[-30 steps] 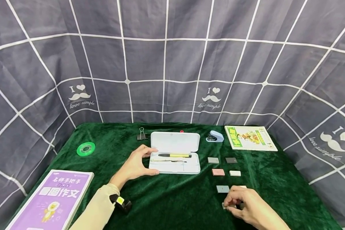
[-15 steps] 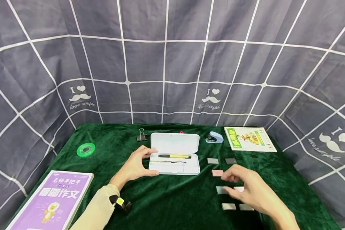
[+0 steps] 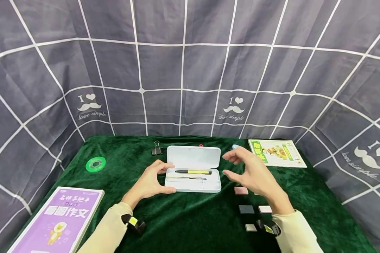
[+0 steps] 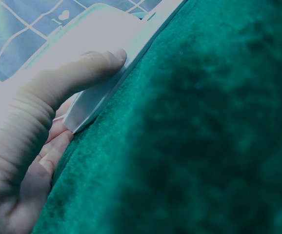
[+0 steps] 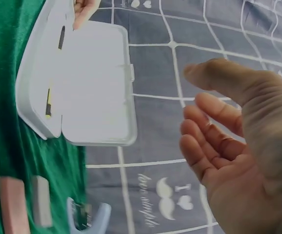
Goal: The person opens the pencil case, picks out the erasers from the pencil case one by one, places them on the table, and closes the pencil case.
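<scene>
A white pencil case (image 3: pixel 194 157) lies with its lid raised in the middle of the table. Inside are a yellow-and-black pen (image 3: pixel 194 172) and a thinner silvery pen (image 3: pixel 187 178). My left hand (image 3: pixel 150 180) holds the case's left end, thumb along the front wall and fingers behind; the left wrist view shows the thumb (image 4: pixel 82 73) pressed against its wall. My right hand (image 3: pixel 254 172) hovers just right of the case, thumb and fingers spread apart with nothing between them. In the right wrist view, the yellow-and-black pen (image 5: pixel 49 102) is partly washed out.
Small blocks stand at the right: pink (image 3: pixel 241 190), dark (image 3: pixel 246 209), white (image 3: pixel 265 209) and grey (image 3: pixel 251 227). Behind the right hand is a light-blue stapler (image 5: pixel 102 218). Books lie left (image 3: pixel 58 218) and back right (image 3: pixel 277 153); a green tape roll (image 3: pixel 95 164) and binder clip (image 3: pixel 157 150) are farther back.
My right hand has let go of a small block at the front right, lifted, and moved up and left beside the pencil case. The left hand keeps its hold on the case.
</scene>
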`<control>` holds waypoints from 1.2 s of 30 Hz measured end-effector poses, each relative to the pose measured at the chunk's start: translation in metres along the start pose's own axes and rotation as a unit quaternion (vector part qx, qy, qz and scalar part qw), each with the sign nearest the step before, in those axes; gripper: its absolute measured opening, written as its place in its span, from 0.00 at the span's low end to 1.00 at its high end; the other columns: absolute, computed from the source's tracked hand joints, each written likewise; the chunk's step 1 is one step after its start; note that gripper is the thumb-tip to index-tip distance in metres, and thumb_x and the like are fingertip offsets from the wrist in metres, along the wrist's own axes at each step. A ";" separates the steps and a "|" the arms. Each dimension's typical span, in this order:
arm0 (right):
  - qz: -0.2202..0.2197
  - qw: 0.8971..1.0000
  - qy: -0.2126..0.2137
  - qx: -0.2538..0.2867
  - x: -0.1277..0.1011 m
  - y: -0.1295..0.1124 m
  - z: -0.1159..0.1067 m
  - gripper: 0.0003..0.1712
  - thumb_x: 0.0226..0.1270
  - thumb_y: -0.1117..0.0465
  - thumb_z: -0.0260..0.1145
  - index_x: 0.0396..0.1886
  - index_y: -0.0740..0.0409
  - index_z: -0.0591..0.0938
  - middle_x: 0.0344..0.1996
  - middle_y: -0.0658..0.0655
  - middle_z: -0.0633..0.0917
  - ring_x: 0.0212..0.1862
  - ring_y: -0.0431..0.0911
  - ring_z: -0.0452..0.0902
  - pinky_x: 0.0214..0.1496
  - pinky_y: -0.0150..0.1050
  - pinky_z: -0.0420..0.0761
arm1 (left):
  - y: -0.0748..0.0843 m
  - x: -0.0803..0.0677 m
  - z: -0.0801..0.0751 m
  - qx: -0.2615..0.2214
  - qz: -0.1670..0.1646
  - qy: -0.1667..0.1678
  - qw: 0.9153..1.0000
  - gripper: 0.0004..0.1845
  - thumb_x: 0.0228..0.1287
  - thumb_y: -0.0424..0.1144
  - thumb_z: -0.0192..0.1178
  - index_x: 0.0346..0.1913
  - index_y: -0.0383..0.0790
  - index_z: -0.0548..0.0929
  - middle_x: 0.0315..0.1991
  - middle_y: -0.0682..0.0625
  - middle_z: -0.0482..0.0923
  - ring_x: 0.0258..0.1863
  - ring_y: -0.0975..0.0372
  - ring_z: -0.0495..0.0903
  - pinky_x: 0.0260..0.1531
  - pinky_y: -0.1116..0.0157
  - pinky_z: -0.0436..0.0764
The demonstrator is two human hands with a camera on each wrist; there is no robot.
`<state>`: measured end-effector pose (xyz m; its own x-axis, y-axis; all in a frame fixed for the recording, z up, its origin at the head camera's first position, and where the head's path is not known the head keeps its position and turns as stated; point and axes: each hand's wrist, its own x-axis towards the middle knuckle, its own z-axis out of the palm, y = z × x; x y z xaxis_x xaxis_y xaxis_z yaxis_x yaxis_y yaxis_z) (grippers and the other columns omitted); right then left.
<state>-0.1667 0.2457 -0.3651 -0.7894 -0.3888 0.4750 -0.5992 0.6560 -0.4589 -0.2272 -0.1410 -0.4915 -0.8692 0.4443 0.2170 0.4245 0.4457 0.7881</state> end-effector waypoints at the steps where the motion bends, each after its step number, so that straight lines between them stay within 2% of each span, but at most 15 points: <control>1: 0.006 1.000 0.001 0.009 0.003 0.003 0.004 0.23 0.65 0.63 0.86 0.57 0.47 0.88 0.52 0.44 0.88 0.49 0.39 0.83 0.53 0.37 0.87 | 0.000 0.000 0.001 0.000 0.003 -0.001 1.000 0.45 0.48 0.50 0.93 0.71 0.45 0.84 0.56 0.50 0.78 0.64 0.51 0.85 0.71 0.51 0.85; 5: 0.021 0.999 0.003 0.041 0.008 0.018 0.019 0.27 0.65 0.65 0.86 0.62 0.51 0.86 0.55 0.49 0.87 0.54 0.44 0.84 0.56 0.39 0.88 | 0.002 0.002 0.002 0.000 0.013 -0.006 1.000 0.45 0.49 0.50 0.92 0.71 0.44 0.84 0.56 0.50 0.78 0.64 0.51 0.85 0.71 0.52 0.85; 8: 0.031 0.998 0.000 0.053 0.007 0.028 0.028 0.33 0.66 0.65 0.85 0.69 0.53 0.83 0.61 0.53 0.85 0.58 0.49 0.83 0.57 0.44 0.88 | 0.001 0.002 0.002 0.001 0.008 -0.006 1.000 0.46 0.49 0.51 0.92 0.71 0.45 0.84 0.56 0.51 0.78 0.64 0.51 0.85 0.71 0.52 0.85; 13: 0.065 0.993 -0.036 0.096 0.004 0.045 0.041 0.48 0.69 0.63 0.84 0.83 0.53 0.70 0.74 0.62 0.75 0.69 0.61 0.79 0.62 0.60 0.87 | -0.001 0.000 0.001 0.002 -0.002 -0.001 1.000 0.46 0.48 0.53 0.93 0.71 0.49 0.84 0.56 0.52 0.78 0.65 0.51 0.85 0.71 0.51 0.85; 15: 0.080 0.988 -0.057 0.121 0.003 0.052 0.047 0.54 0.69 0.64 0.83 0.88 0.52 0.63 0.77 0.66 0.72 0.71 0.65 0.78 0.64 0.62 0.86 | -0.002 -0.001 0.001 0.002 -0.004 0.001 1.000 0.46 0.48 0.53 0.93 0.72 0.49 0.83 0.59 0.52 0.79 0.65 0.51 0.85 0.71 0.51 0.85; 18: 0.100 0.979 -0.085 0.153 0.001 0.058 0.053 0.61 0.70 0.65 0.82 0.92 0.51 0.55 0.79 0.70 0.71 0.71 0.68 0.79 0.65 0.62 0.87 | -0.004 -0.001 0.001 -0.013 -0.006 0.006 1.000 0.51 0.47 0.52 0.93 0.73 0.47 0.76 0.62 0.49 0.79 0.65 0.52 0.84 0.72 0.51 0.84; 21: 0.116 0.972 -0.101 0.175 0.000 0.060 0.056 0.64 0.70 0.67 0.81 0.93 0.50 0.50 0.77 0.71 0.72 0.68 0.66 0.82 0.63 0.60 0.89 | -0.004 -0.001 0.002 -0.034 -0.007 0.018 0.999 0.59 0.44 0.49 0.94 0.74 0.45 0.64 0.64 0.47 0.79 0.65 0.52 0.84 0.72 0.51 0.83; 24: 0.120 0.970 -0.107 0.183 0.001 0.058 0.056 0.60 0.74 0.67 0.78 0.93 0.54 0.51 0.76 0.71 0.74 0.65 0.65 0.84 0.61 0.55 0.90 | -0.004 0.000 0.002 -0.047 -0.004 0.028 0.998 0.66 0.43 0.47 0.95 0.78 0.45 0.56 0.62 0.45 0.80 0.64 0.50 0.85 0.72 0.50 0.83; 27: 0.128 0.966 -0.111 0.196 0.002 0.057 0.054 0.50 0.79 0.63 0.75 0.90 0.58 0.57 0.75 0.70 0.76 0.64 0.64 0.85 0.60 0.48 0.91 | -0.003 0.001 0.001 -0.043 0.000 0.027 0.999 0.72 0.43 0.47 0.95 0.85 0.48 0.53 0.61 0.45 0.80 0.64 0.50 0.85 0.72 0.49 0.83; 29: 0.137 0.960 -0.117 0.214 0.001 0.056 0.053 0.40 0.84 0.59 0.72 0.86 0.58 0.64 0.73 0.68 0.78 0.64 0.62 0.86 0.61 0.43 0.89 | -0.003 0.001 0.000 -0.028 0.000 0.023 0.999 0.70 0.44 0.50 0.94 0.86 0.49 0.57 0.61 0.46 0.80 0.64 0.51 0.85 0.72 0.49 0.84; 32: 0.137 0.952 -0.128 0.242 0.002 0.057 0.052 0.24 0.89 0.56 0.65 0.75 0.60 0.75 0.66 0.67 0.83 0.62 0.63 0.85 0.60 0.42 0.90 | -0.001 0.001 -0.001 -0.010 0.002 0.013 1.000 0.61 0.46 0.53 0.93 0.83 0.49 0.68 0.62 0.48 0.80 0.65 0.52 0.84 0.72 0.50 0.84; 34: 0.130 0.951 -0.136 0.246 0.003 0.058 0.052 0.18 0.91 0.56 0.61 0.69 0.61 0.79 0.62 0.67 0.85 0.60 0.63 0.85 0.59 0.44 0.90 | 0.000 0.000 -0.001 -0.007 0.005 0.010 1.000 0.57 0.48 0.54 0.92 0.80 0.48 0.74 0.63 0.49 0.80 0.65 0.52 0.84 0.72 0.49 0.84; 36: 0.123 0.954 -0.140 0.236 0.003 0.059 0.052 0.16 0.92 0.56 0.60 0.65 0.60 0.82 0.58 0.68 0.87 0.56 0.64 0.85 0.56 0.44 0.91 | 0.000 0.000 -0.001 -0.008 0.007 0.007 1.000 0.54 0.50 0.55 0.92 0.79 0.48 0.76 0.63 0.50 0.79 0.65 0.52 0.83 0.72 0.48 0.84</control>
<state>-0.2113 0.2495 -0.4295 -0.8785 -0.4623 0.1204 -0.3323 0.4103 -0.8492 -0.2272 -0.1418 -0.4911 -0.8670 0.4393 0.2352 0.4319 0.4272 0.7943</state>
